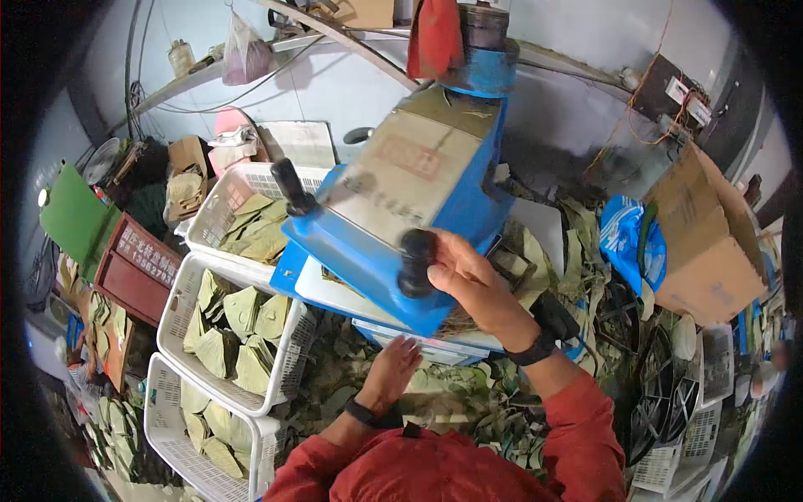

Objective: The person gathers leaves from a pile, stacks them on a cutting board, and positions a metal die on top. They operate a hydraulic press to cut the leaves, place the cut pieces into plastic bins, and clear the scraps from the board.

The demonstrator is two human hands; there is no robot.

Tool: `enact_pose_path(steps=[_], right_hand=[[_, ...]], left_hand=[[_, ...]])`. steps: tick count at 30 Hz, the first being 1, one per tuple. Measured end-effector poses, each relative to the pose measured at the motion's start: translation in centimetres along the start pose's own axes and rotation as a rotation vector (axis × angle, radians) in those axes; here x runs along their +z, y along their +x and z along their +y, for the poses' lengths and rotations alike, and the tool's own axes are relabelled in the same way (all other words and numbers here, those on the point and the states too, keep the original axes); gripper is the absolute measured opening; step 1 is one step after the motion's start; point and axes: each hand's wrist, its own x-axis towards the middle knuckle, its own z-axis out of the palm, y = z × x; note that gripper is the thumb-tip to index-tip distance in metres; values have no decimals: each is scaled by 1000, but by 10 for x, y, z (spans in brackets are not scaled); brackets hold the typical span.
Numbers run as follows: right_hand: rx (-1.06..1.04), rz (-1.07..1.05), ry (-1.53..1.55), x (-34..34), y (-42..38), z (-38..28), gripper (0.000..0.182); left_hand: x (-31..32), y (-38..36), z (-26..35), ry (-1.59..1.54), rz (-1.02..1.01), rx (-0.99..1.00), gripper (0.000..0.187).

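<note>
A blue cutting press (468,192) stands in front of me, its swing arm topped by a pale, stained panel with faded red lettering. At the front right corner of that arm, my right hand (473,280) is closed around a black handle (416,263). A second black handle (293,188) sticks up at the left corner, untouched. Lower down, my left hand (391,372) is open and holds nothing, its fingertips near the front edge of the press's base. The arm hides most of the white work surface (330,289) below it.
White plastic baskets (288,351) with stacks of cut green leaf pieces (242,314) line my left side. Leaf scraps (343,376) cover the floor around the press. On the right are a cardboard box (711,243), a blue bag (623,230) and black frames (661,402).
</note>
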Motion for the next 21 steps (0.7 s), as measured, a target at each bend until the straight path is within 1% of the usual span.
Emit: enact_pose_path(steps=[2, 3, 4, 5, 7, 8, 10, 11, 12, 13, 14, 15, 17, 18, 19, 21], right_hand=[[-91, -31, -212, -23, -1, 21, 51], [-91, -50, -430, -38, -9, 29, 52], [-89, -70, -644, -52, -27, 40, 54], [-90, -84, -857, -58, -41, 49, 56], [68, -132, -1044, -53, -66, 67, 54], [30, -111, -1169, -50, -75, 77, 53], [-34, -61, -1422, -41, -80, 95, 51], [-9, -73, -1394, -42, -75, 102, 48], [14, -83, -1368, -45, -66, 108, 45], [35, -93, -1343, -50, -57, 111, 41], [62, -197, -1334, -55, -43, 100, 32], [122, -208, -1276, -60, -33, 94, 29], [240, -238, -1150, -71, -17, 84, 24], [479, -286, -1184, -79, -2, 70, 18], [507, -151, -901, -88, 0, 76, 20], [532, 118, -326, -110, -1, 101, 24]], left_hand=[[25, 12, 0, -41, -83, -47, 16], [36, 16, 4, -68, -124, -67, 10], [46, 12, 10, -104, -61, -143, 6], [49, 9, 13, -94, -88, -150, 6], [57, 5, 20, -67, -149, -175, 8], [78, -8, 31, -57, -145, -174, 13], [84, -7, 39, -24, -266, -189, 24], [83, -8, 42, -11, -323, -201, 30], [83, -10, 45, -53, -250, -242, 31], [76, -7, 45, -21, -225, -285, 31], [68, -5, 45, 8, -200, -324, 31], [64, -2, 48, 37, -174, -360, 31], [64, 0, 57, 467, -344, -248, 29], [67, 7, 62, 695, -442, -197, 29], [70, 14, 68, 920, -537, -138, 29], [87, 31, 75, 1175, -735, 197, 32]])
